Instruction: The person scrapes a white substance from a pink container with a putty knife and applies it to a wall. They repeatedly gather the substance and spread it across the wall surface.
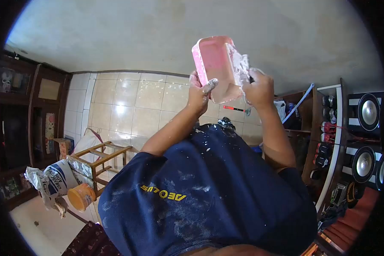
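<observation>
My left hand (202,91) is closed on the near left side of a pink plastic tub (199,64), its paste-smeared thumb over the rim. The tub is tilted, so its inside faces me, with a thin pale film on the bottom. My right hand (259,88) grips the dark handle of a putty knife, fingers wrapped round it. White paste coats the putty knife's blade (242,68), which lies along the tub's right rim. More white paste clings to the right hand's fingers.
A grey wall (136,47) rises ahead above a tiled floor (147,119) with white splatters. A red-handled tool (234,108) lies on the floor. To the left stand a wooden stool (106,158), an orange bucket (81,197) and a bag (60,177); shelves and speakers (368,112) are at right.
</observation>
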`<action>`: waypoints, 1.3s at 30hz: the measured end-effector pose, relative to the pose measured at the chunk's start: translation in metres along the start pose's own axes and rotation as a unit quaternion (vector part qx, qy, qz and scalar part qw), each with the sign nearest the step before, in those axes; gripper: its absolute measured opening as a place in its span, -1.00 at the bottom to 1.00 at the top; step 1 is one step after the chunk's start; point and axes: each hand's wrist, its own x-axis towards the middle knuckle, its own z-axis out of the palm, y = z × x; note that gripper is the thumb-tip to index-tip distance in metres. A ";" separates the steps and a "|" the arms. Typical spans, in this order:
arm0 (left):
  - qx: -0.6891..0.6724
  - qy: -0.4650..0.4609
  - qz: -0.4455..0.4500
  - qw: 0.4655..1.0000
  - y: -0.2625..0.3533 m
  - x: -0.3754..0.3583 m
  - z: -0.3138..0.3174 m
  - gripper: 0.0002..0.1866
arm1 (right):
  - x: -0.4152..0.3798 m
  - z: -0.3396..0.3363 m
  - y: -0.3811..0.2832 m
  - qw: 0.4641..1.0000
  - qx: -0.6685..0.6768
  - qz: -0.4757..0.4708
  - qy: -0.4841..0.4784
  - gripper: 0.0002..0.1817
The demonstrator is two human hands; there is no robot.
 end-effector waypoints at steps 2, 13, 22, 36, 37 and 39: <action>-0.012 -0.005 0.017 1.000 0.009 -0.004 0.011 -0.35 | -0.007 0.015 0.009 0.995 -0.064 -0.058 -0.052 -0.83; 0.060 0.010 -0.004 0.998 0.004 -0.007 -0.002 -0.41 | -0.001 0.023 -0.001 0.989 -0.068 -0.011 -0.129 -0.82; 0.058 -0.040 -0.033 0.997 0.007 -0.006 -0.016 -0.36 | 0.001 0.016 -0.006 0.985 -0.054 -0.080 -0.143 -0.85; -0.001 -0.071 -0.019 0.997 0.015 -0.002 -0.019 -0.40 | -0.008 0.018 -0.023 0.983 -0.009 -0.107 -0.146 -0.87; -0.011 -0.084 -0.033 0.996 0.016 -0.005 -0.018 -0.39 | -0.003 0.012 -0.023 0.983 -0.008 -0.105 -0.148 -0.87; -0.007 -0.073 -0.029 0.997 0.018 -0.007 -0.016 -0.37 | 0.007 0.007 -0.021 0.993 -0.061 -0.073 -0.075 -0.86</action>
